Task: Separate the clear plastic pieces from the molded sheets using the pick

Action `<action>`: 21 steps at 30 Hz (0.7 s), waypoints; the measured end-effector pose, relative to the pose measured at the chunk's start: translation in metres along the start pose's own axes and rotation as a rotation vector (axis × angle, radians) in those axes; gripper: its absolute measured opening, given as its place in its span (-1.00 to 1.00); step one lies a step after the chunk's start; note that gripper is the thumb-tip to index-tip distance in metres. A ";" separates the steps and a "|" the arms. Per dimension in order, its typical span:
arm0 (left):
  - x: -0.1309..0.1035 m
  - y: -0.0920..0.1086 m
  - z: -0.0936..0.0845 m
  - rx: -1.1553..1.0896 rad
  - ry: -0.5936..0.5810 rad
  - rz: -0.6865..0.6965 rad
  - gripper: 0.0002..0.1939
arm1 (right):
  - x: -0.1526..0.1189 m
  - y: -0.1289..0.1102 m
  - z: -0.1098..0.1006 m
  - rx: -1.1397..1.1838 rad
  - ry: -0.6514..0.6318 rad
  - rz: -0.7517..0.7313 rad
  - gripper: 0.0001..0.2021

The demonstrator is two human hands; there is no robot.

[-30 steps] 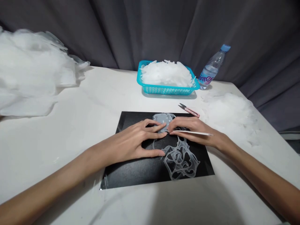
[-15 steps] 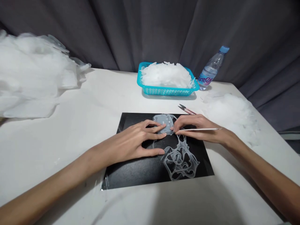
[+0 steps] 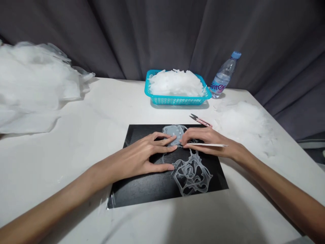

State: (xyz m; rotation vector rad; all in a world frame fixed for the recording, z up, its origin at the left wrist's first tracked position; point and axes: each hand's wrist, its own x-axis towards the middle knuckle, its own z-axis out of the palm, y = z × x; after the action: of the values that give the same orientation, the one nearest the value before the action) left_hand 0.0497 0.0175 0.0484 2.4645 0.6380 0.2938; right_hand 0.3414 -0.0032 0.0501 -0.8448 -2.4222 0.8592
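Note:
A translucent, rounded-rectangular silicone-like sheet (image 3: 173, 130) with small bumps lies on a black mat (image 3: 137, 189). My left hand (image 3: 152, 149) is spread flat, its fingertips on the sheet and its thumb on the mat beside looping clear scrap strips (image 3: 193, 174). At the sheet's lower right edge my right hand (image 3: 208, 140) pinches a slim white-handled tool (image 3: 207, 144). The handle points right, and the fingers hide its working tip, so its kind cannot be made out. The scrap strips trail up from the near heap to the area under my right hand.
Pink-handled thread snips (image 3: 201, 120) lie just beyond the mat. A turquoise basket (image 3: 177, 100) holds a white, translucent pile, with a water bottle (image 3: 221, 81) to its right. Translucent sheets are heaped (image 3: 33, 81) at left; another whitish pile (image 3: 246, 125) lies at right.
The whole view has shifted slightly, moving the scene leftward. My right hand has moved a little left and down along the sheet's edge; my left hand stays on the sheet.

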 end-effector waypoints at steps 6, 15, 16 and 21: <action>0.001 -0.001 0.000 0.013 -0.004 0.033 -0.39 | -0.001 0.002 0.010 -0.196 0.001 -0.097 -0.79; -0.001 0.003 0.006 0.046 0.189 -0.031 -0.70 | 0.005 0.007 0.029 -0.687 0.094 -0.277 -0.73; -0.001 0.007 0.005 0.034 0.257 -0.111 -0.68 | 0.006 0.006 0.029 -0.707 0.122 -0.287 -0.74; 0.003 0.027 0.010 -0.151 0.275 -0.563 -0.52 | 0.008 -0.001 0.033 -0.738 0.293 -0.270 -0.74</action>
State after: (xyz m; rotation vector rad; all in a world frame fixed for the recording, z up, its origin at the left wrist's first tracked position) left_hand 0.0658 -0.0050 0.0562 2.0128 1.3336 0.4361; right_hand 0.3170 -0.0119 0.0289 -0.7765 -2.4964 -0.2766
